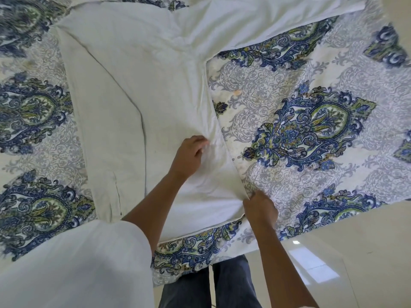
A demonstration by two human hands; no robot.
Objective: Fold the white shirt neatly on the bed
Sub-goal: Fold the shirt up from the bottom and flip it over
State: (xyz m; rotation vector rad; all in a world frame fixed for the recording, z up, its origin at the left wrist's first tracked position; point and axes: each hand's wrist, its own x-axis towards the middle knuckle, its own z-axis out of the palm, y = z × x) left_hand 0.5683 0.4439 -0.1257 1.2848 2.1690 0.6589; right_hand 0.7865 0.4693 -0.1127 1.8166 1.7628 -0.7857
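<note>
Mostly the view is taken up by a wide bed point(300, 90) dressed in cream cloth printed with large blue-and-green paisley medallions and grey scrollwork, which runs from the far side down to the near edge where the person stands. Spread flat across its middle lies the white shirt point(138, 81), a plain woven garment. Its body reaches down to a hem close to the bed's near edge, one long sleeve stretches off toward the upper right, and a long fold line slants down its left part. Beyond the bed at the lower right shows a glossy pale tiled floor point(355, 252) with light glinting on it. A loose white sleeve point(77, 263) on the person's left arm fills the lower left corner, and below the bed's edge hang dark blue-grey denim trousers point(233, 285). The left hand point(191, 154) rests on the shirt's lower right part, knuckles up, fingers curled into the cloth – small wrinkles bunch at the fingertips where it pinches the fabric. The right hand point(260, 207) sits just beside the shirt's right side edge, near the hem corner, fingers curled and gripping that edge, with the cloth lifted slightly off the bed.
</note>
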